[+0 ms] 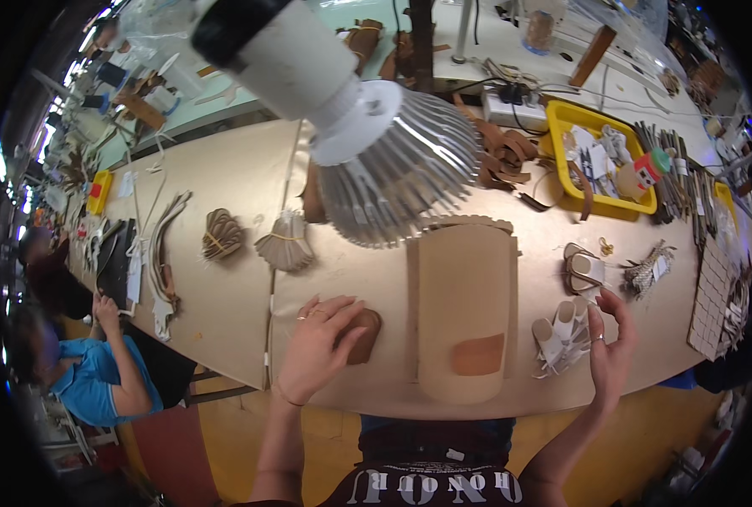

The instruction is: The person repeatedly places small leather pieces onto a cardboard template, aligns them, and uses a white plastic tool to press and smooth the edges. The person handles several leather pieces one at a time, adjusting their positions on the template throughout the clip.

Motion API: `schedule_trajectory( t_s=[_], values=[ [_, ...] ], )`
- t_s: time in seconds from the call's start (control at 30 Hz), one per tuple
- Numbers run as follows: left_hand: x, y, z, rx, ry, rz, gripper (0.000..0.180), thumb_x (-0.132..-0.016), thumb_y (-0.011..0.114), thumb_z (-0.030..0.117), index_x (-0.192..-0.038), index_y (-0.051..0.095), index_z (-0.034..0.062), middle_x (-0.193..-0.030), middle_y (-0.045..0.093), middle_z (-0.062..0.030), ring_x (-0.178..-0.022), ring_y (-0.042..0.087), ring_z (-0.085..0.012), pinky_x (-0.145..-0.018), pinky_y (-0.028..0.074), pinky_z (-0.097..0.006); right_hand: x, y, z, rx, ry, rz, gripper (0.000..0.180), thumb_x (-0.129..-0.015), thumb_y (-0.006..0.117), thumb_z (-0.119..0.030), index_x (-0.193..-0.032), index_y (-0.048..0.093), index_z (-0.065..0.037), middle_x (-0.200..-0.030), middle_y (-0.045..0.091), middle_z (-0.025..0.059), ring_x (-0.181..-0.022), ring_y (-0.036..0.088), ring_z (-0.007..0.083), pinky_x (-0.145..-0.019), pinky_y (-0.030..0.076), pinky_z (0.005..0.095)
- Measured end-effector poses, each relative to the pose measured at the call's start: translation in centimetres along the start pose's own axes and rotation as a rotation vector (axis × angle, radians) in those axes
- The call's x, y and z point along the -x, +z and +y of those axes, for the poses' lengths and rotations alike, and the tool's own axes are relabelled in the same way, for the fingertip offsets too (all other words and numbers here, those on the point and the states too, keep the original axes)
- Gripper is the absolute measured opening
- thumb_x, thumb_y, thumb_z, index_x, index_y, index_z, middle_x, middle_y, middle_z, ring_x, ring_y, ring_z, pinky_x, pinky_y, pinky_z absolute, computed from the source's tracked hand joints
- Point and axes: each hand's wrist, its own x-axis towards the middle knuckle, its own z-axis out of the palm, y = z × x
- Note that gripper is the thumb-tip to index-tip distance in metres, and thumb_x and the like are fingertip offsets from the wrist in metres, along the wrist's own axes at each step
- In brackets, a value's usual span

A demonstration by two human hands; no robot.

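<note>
My left hand [318, 345] is over the table with its fingers stretched out and thumb apart. It partly covers a dark brown leather piece [366, 336] with a rounded top; whether it touches the piece I cannot tell. My right hand [612, 348] hovers at the right, thumb and curved forefinger apart with nothing visible between them. Beside it lies a bunch of small white rolled pieces [561, 334] with loose strips. Between my hands, a tan board [460, 287] with a rounded near end lies flat, bearing one orange-brown leather piece [479, 355].
A large lamp bulb [393, 160] hangs over the table. Bundled strips [222, 234] and a fanned bundle [286, 242] lie left. Far right are a yellow tray [574, 198], a bottle [642, 175], and brown scraps [507, 156]. A person in blue [97, 380] sits at the left.
</note>
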Motion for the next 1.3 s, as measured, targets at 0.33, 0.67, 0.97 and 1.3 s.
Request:
schedule_trajectory(
  t_s=[0.33, 0.67, 0.97, 1.3],
  values=[
    [1.6, -3.2, -2.0, -0.068, 0.083, 0.255, 0.028, -0.091, 0.057, 0.010, -0.118, 0.064, 0.0077, -0.118, 0.062, -0.0114, -0.116, 0.055, -0.0303, -0.109, 0.032, -0.048, 1.2, -0.3, -3.0, -0.022, -0.147, -0.029, 0.030, -0.092, 0.065, -0.015, -0.117, 0.062, 0.001, -0.103, 0.066, 0.0134, -0.099, 0.062, 0.0219, -0.089, 0.046, 0.0340],
    [2.0, -2.5, -5.5, 0.003, 0.101, 0.204, 0.026, -0.089, 0.060, 0.007, -0.115, 0.063, 0.0031, -0.109, 0.065, -0.0152, -0.101, 0.061, -0.0335, -0.089, 0.048, -0.039, 5.9, -3.5, -2.5, 0.024, -0.181, 0.044, 0.030, -0.090, 0.066, -0.013, -0.117, 0.062, 0.001, -0.098, 0.066, 0.0133, -0.093, 0.062, 0.0215, -0.084, 0.047, 0.0346],
    [3.6, -0.8, -5.0, -0.223, 0.263, 0.549, 0.011, -0.082, 0.068, 0.009, -0.091, 0.066, 0.0038, -0.101, 0.066, -0.0101, -0.092, 0.061, -0.0301, -0.082, 0.048, -0.038, 9.3, -6.3, -1.9, 0.054, -0.133, 0.074, 0.030, -0.086, 0.069, -0.010, -0.115, 0.064, -0.001, -0.094, 0.067, 0.0131, -0.090, 0.062, 0.0219, -0.083, 0.048, 0.0343],
    [4.6, -3.9, -5.3, 0.134, 0.191, 0.040, 0.010, -0.074, 0.068, 0.004, -0.076, 0.058, 0.0011, -0.101, 0.069, -0.0156, -0.111, 0.063, -0.0321, -0.087, 0.049, -0.036, 9.9, -5.7, -6.0, -0.301, -0.312, -0.252, 0.033, -0.083, 0.072, -0.008, -0.114, 0.065, -0.002, -0.096, 0.069, 0.0117, -0.094, 0.065, 0.0195, -0.087, 0.048, 0.0320]
  ],
)
